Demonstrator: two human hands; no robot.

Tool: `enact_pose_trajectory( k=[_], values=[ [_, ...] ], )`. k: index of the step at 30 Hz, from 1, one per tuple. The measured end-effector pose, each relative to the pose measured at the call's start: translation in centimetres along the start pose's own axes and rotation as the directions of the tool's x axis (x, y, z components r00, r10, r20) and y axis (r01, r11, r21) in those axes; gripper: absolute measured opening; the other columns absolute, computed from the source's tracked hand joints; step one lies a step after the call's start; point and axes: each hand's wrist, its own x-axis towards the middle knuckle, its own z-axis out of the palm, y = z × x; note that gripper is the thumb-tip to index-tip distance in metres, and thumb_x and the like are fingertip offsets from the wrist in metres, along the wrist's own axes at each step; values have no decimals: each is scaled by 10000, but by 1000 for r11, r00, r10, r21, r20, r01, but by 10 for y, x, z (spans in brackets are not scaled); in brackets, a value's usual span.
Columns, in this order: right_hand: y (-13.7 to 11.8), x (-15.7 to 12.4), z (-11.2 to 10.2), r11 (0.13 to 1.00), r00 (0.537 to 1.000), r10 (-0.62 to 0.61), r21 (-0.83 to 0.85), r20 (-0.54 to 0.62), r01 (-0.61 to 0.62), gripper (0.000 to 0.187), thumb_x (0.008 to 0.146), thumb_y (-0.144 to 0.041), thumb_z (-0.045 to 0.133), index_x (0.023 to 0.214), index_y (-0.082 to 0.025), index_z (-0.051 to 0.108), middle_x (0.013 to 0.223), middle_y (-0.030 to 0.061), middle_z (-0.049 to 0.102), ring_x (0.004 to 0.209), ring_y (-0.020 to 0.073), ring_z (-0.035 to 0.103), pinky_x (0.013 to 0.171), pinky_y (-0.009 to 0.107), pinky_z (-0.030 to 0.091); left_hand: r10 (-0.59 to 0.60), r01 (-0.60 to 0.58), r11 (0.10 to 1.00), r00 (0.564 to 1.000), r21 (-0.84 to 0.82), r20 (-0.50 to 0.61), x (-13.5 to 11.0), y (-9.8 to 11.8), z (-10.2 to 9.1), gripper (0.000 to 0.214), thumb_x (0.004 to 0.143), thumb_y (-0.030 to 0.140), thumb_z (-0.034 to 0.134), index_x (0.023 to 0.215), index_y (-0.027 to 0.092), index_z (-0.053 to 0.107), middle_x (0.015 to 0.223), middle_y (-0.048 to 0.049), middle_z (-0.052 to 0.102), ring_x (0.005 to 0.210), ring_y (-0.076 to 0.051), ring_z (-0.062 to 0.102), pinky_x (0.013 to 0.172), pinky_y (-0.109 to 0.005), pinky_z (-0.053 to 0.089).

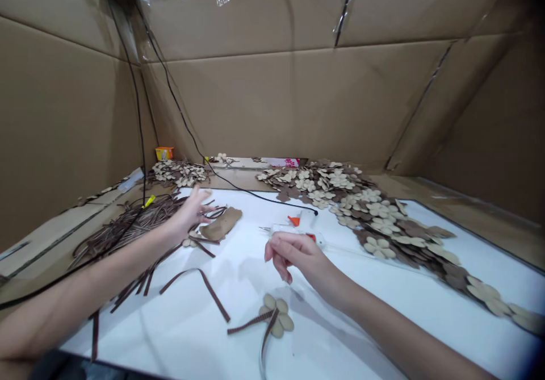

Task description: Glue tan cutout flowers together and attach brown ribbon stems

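Note:
My left hand (191, 211) hangs spread-fingered over the white board, holding nothing, just above a loose tangle of thin brown ribbon strips (208, 238). A crumpled tan felt piece (220, 224) lies beside its fingertips. My right hand (292, 257) is loosely curled and empty, right in front of a white hot glue gun (296, 234) with an orange part. A small flower cut-out (275, 316) with ribbon across it lies below that hand.
Large heaps of wooden flower cut-outs (361, 215) spread along the right side and back. A bundle of brown strips (136, 232) lies at left. A black cable (255, 194) crosses the white board (191, 323). Cardboard walls (289, 101) surround the area; a yellow box (164, 153) stands behind.

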Motion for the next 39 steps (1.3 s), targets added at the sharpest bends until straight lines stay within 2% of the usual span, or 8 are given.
enact_pose_trajectory(
  k=[7, 11, 16, 24, 27, 31, 34, 39],
  values=[
    [1, -6, 6, 993, 982, 83, -101, 172, -66, 393, 877, -475, 476, 756, -129, 618, 547, -23, 506, 510, 81, 447, 508, 207, 327, -66, -109, 929, 890, 352, 451, -34, -13, 22, 124, 694, 183, 604, 793, 135, 661, 768, -27, 640, 696, -136, 564, 551, -197, 398],
    [5, -7, 5, 989, 978, 78, -141, 194, -51, 404, 877, -489, 468, 770, -133, 627, 542, -31, 491, 501, 76, 425, 488, 200, 312, -64, -310, 814, 791, 490, 608, -49, -3, 25, 154, 765, 174, 519, 824, 151, 659, 742, -3, 646, 692, -130, 555, 625, -217, 403],
    [12, -5, 5, 982, 981, 112, -166, 158, -86, 401, 873, -495, 467, 786, -139, 629, 545, -39, 474, 489, 72, 404, 457, 186, 303, -64, -600, 507, 690, 619, 721, -66, -8, 25, 245, 812, 146, 426, 870, 180, 662, 759, 3, 650, 705, -134, 562, 646, -220, 389],
    [14, -4, 12, 973, 967, 166, -193, 194, -128, 389, 854, -496, 494, 770, -135, 614, 532, -30, 496, 484, 82, 437, 471, 192, 334, 38, -726, 425, 611, 541, 791, -75, -32, 24, 181, 826, 152, 451, 850, 193, 625, 799, -7, 622, 790, -144, 564, 710, -218, 400],
    [15, -4, 11, 969, 971, 163, -213, 174, -124, 397, 860, -497, 483, 769, -134, 615, 533, -31, 488, 488, 81, 426, 470, 194, 317, 60, -687, 514, 625, 513, 778, -76, -31, 21, 197, 792, 115, 470, 819, 197, 647, 758, 8, 614, 741, -133, 544, 680, -223, 390],
    [9, -7, 7, 969, 979, 162, -207, 124, -134, 420, 870, -508, 460, 760, -134, 617, 533, -28, 480, 498, 83, 417, 480, 202, 301, 98, -308, 882, 860, 356, 501, -38, -15, 19, 125, 693, 89, 603, 763, 159, 680, 706, 3, 620, 643, -124, 525, 582, -222, 389],
    [5, -8, 1, 969, 981, 176, -190, 78, -159, 443, 853, -548, 461, 735, -147, 607, 520, -20, 490, 491, 92, 425, 489, 219, 310, 159, -234, 943, 941, 236, 298, 36, 8, 24, 171, 842, 179, 498, 946, 150, 631, 881, -27, 616, 688, -117, 569, 591, -231, 449],
    [17, -5, -11, 939, 951, 309, -164, 19, -302, 563, 772, -707, 413, 638, -186, 580, 460, -9, 446, 462, 121, 421, 455, 250, 311, 151, -174, 976, 975, 133, 164, 168, 35, 41, 325, 883, 310, 534, 1167, 153, 525, 1161, -91, 557, 973, -209, 581, 809, -412, 504]
  ],
)
